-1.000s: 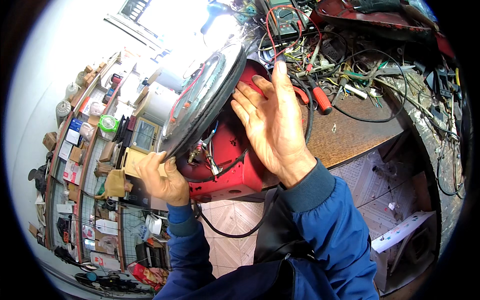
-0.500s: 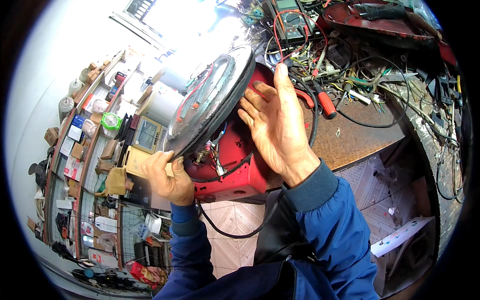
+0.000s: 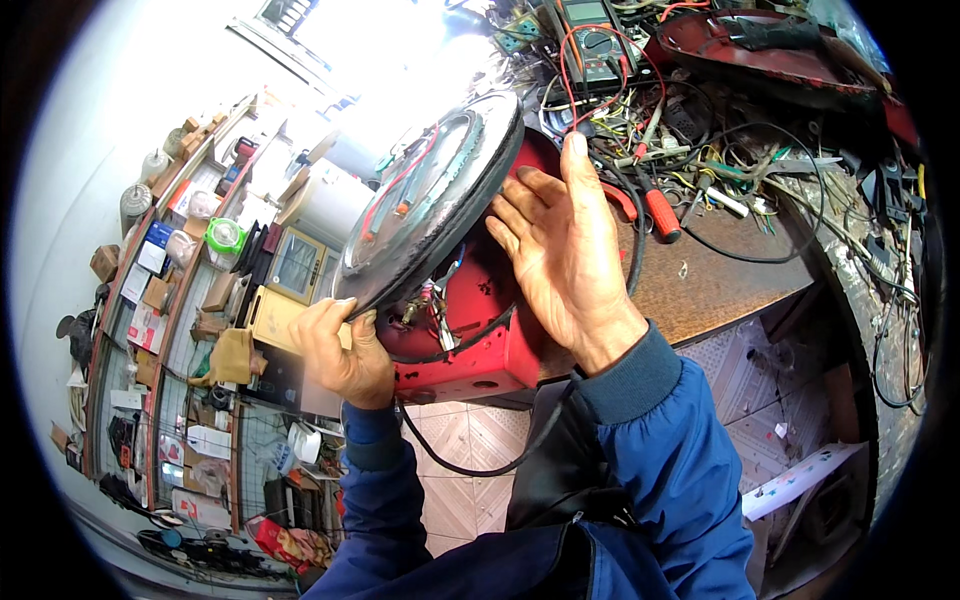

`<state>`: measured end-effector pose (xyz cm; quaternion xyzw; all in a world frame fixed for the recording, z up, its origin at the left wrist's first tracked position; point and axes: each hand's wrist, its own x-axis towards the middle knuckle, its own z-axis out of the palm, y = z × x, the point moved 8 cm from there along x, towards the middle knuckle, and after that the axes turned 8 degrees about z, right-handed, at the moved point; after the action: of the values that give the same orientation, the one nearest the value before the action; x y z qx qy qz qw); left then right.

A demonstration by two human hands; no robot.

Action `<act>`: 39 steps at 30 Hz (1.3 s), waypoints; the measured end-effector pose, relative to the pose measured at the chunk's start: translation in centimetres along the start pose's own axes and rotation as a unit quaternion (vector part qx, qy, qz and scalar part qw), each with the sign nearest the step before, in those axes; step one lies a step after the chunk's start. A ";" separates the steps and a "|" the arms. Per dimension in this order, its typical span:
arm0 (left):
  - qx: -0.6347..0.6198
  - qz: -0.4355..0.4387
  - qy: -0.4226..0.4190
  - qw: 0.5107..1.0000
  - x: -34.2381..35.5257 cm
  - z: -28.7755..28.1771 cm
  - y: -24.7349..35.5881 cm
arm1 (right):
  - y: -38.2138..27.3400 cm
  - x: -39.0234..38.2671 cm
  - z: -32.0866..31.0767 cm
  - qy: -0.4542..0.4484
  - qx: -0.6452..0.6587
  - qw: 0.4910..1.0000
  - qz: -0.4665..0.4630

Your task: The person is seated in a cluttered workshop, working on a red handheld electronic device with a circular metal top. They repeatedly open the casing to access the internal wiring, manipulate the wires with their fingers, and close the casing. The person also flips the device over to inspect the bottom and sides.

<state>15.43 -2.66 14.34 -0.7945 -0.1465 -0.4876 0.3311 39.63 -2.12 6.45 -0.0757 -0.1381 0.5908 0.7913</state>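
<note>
A round disc point(image 3: 385, 235) with a thick black rim and a red wire across its face stands tilted over a red metal housing point(image 3: 470, 375). My left hand point(image 3: 345, 350) pinches the disc's lower edge between thumb and fingers. On the other side my right hand point(image 3: 580, 270) is open, palm up and fingers stretched, with its fingertips by the rim; whether they touch it I cannot tell. Loose wires and connectors point(image 3: 435, 310) show inside the housing below the disc. A black cable point(image 3: 480, 470) loops down from the housing.
On the brown workbench point(image 3: 720, 265) lie a red-handled screwdriver point(image 3: 661, 215), a multimeter point(image 3: 590, 50) with red leads, and tangled wires point(image 3: 690, 125). A dark red shell point(image 3: 740, 60) is at the far right. Shelves point(image 3: 170, 330) full of boxes stand at the left.
The scene has shifted slightly to the right in view. Both hands keep nearly the same pose, and the disc stays tilted in the left hand's pinch.
</note>
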 end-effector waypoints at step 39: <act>-0.060 -0.030 0.044 0.997 0.9 -1.0 -0.3 | 5.7 -11.9 9.6 -0.119 -0.793 0.334 -0.496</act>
<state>15.02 -3.20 15.60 -0.7859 -0.1266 -0.5395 0.2744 28.29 -12.30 12.45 -0.5141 -0.6458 -0.2953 0.4809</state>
